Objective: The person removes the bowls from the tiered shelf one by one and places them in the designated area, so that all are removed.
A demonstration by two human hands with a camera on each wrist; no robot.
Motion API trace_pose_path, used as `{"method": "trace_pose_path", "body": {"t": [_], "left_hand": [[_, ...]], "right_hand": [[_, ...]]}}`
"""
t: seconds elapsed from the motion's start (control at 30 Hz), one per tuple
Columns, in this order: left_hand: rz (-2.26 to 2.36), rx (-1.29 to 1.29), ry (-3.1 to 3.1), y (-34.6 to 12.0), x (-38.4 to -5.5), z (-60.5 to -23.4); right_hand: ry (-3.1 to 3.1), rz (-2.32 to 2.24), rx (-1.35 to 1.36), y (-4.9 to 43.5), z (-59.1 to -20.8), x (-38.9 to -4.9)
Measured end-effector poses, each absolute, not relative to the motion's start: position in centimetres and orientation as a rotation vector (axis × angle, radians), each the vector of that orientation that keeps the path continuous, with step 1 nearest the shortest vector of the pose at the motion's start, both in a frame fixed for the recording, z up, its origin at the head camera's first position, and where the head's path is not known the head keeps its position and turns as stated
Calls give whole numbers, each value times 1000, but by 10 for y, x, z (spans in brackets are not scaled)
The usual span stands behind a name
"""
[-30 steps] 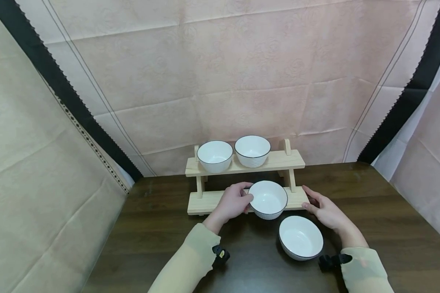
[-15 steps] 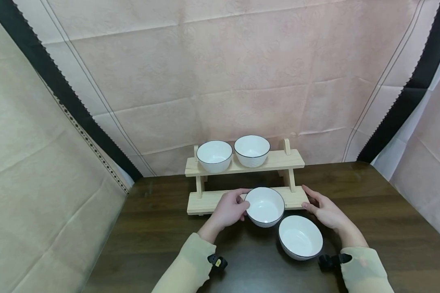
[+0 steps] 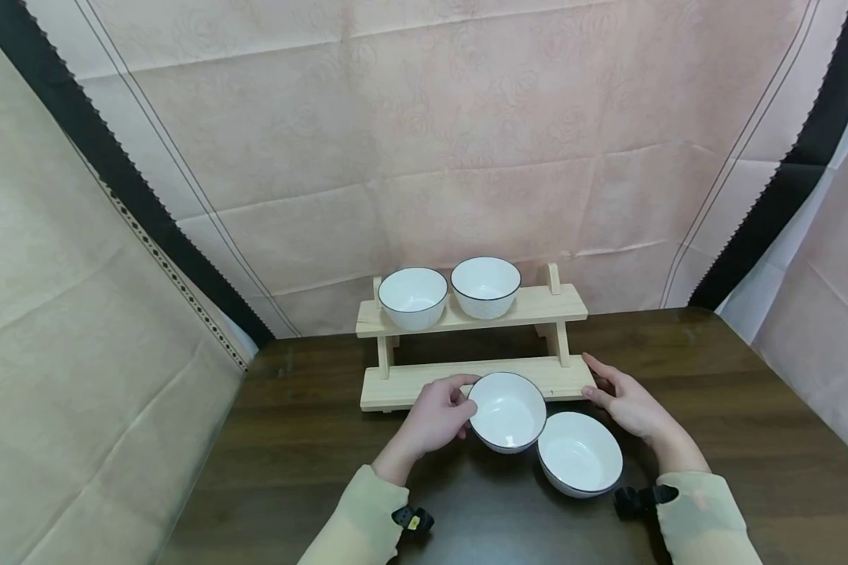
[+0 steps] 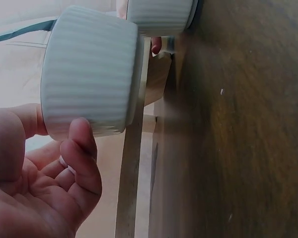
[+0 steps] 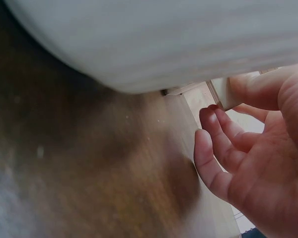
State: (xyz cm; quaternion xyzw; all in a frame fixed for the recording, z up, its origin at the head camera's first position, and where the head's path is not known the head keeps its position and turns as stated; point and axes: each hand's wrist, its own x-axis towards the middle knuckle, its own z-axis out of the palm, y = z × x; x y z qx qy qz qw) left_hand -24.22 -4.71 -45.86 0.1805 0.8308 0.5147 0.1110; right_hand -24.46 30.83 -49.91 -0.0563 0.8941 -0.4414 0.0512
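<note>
My left hand pinches the left side of a white dark-rimmed bowl, thumb at the rim. In the left wrist view this ribbed bowl hangs over the table in front of the wooden two-tier rack. My right hand grips the right end of the rack's lower board, with the thumb against the board end in the right wrist view. A second white bowl stands on the table between the held bowl and my right wrist, overlapping the held one slightly in the head view.
Two more white bowls, a left one and a right one, sit side by side on the rack's upper board. Behind the brown wooden table hangs a pale cloth backdrop, with cloth at both sides.
My left hand has drawn its bowl away from the lower board, toward me and slightly left, down beside the bowl on the table. The right hand stays at the rack.
</note>
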Motion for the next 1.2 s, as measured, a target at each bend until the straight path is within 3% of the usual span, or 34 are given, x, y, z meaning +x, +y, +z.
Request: {"method": "trace_pose_path", "body": {"t": [1.2], "left_hand": [[1364,669,2366,-68,-228,-467]], "right_hand": [[2720,-1341,-181,308,-499,-244]]}}
